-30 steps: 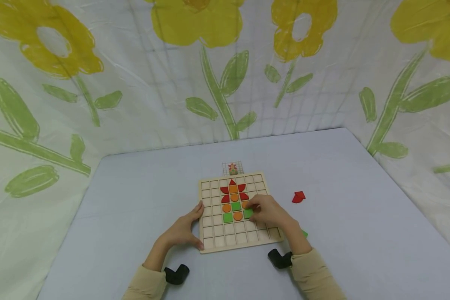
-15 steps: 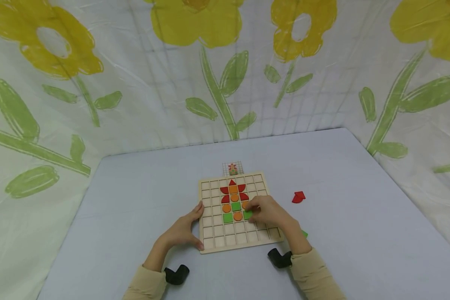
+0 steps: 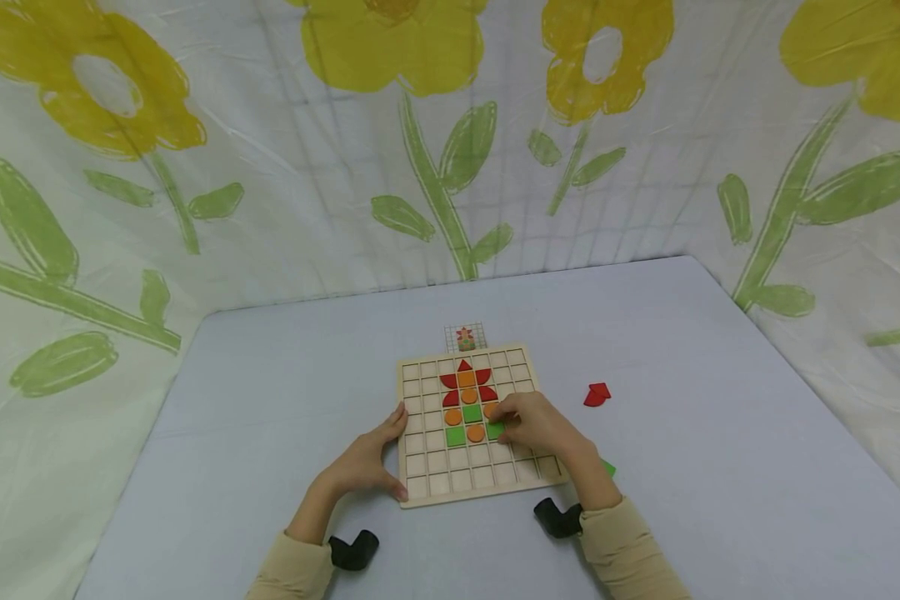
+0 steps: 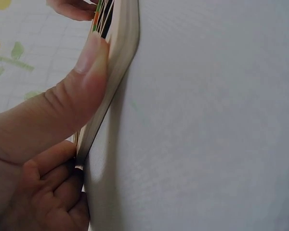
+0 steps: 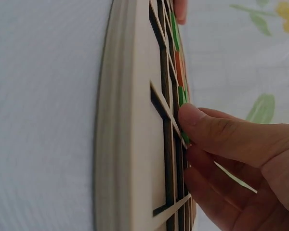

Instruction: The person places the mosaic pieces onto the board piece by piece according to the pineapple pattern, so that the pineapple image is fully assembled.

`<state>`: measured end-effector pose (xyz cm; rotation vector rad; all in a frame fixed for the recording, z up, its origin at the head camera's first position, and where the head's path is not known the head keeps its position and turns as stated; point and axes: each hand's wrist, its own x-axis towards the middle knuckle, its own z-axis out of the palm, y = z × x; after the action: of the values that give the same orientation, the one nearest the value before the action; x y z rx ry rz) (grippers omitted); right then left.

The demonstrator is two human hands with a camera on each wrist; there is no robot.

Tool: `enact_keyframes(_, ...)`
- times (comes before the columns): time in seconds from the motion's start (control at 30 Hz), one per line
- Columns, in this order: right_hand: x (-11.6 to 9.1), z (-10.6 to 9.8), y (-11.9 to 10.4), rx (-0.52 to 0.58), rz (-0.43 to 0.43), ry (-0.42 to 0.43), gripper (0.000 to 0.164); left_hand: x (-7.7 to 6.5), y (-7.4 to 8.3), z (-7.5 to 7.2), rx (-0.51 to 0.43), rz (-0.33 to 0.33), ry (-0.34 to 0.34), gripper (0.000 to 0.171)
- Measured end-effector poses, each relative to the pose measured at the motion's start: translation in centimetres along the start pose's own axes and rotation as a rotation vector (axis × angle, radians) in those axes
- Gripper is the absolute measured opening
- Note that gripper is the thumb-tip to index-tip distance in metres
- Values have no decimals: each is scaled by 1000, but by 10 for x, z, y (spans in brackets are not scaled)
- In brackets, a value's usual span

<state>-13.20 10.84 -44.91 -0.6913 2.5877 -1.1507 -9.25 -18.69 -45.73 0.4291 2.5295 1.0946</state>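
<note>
A square wooden grid board [image 3: 438, 482] lies on the table. Red, orange and green tiles form a figure in its cells. My left hand [image 3: 367, 461] holds the board's left edge, its thumb at the near left corner; in the left wrist view the thumb [image 4: 82, 82] lies over the rim. With curled thumb and forefinger, my right hand [image 3: 536, 423] pinches a green square tile [image 3: 493, 431] at a cell right of an orange round tile [image 3: 476, 432]. The right wrist view has the thumb [image 5: 202, 122] against that tile, which my fingers partly cover.
Behind the board lies a small pattern card [image 3: 465, 337] with a similar figure. Red tiles [image 3: 596, 395] lie on the table to the right. Another green tile [image 3: 609, 468] shows partly beside my right forearm. A flower-printed cloth [image 3: 307, 208] hangs behind the table.
My right hand and the green square tile have shifted very slightly toward me, the tile now nearer in line with its cell. The left hand and the board have stayed in place.
</note>
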Motion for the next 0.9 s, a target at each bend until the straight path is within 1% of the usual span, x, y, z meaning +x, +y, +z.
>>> enact_keyframes(0.07,0,0,0,2,-2,-2,22,0,0,0,-2,-3,2,120)
enact_keyframes(0.13,-1,-3,0,26,-4,-8,22,0,0,0,-2,-7,6,120)
enact_keyframes(0.23,-4,-14,3,80,-1,15,22,0,0,1,-3,-9,5,120)
enact_keyframes(0.3,-8,-27,9,106,18,63,22,0,0,1,-4,-11,2,119)
enact_keyframes(0.37,-12,-43,17,88,46,128,22,-1,0,0,-1,-15,0,119)
enact_keyframes(0.43,-17,-58,28,75,98,182,23,-1,0,0,0,-23,1,119)
enact_keyframes(0.53,-26,-79,46,49,172,217,26,-2,1,-1,-3,-30,3,118)
enact_keyframes(0.63,-36,-95,63,49,246,200,33,-2,1,-2,-6,-27,-1,118)
enact_keyframes(0.73,-43,-104,75,22,296,144,44,-2,1,-2,-6,-20,-5,118)
enact_keyframes(0.83,-47,-108,83,-8,312,96,49,-2,2,-2,-8,-15,-6,117)
enact_keyframes(0.9,-48,-108,85,-21,314,84,46,-2,2,-2,-13,-10,-6,117)
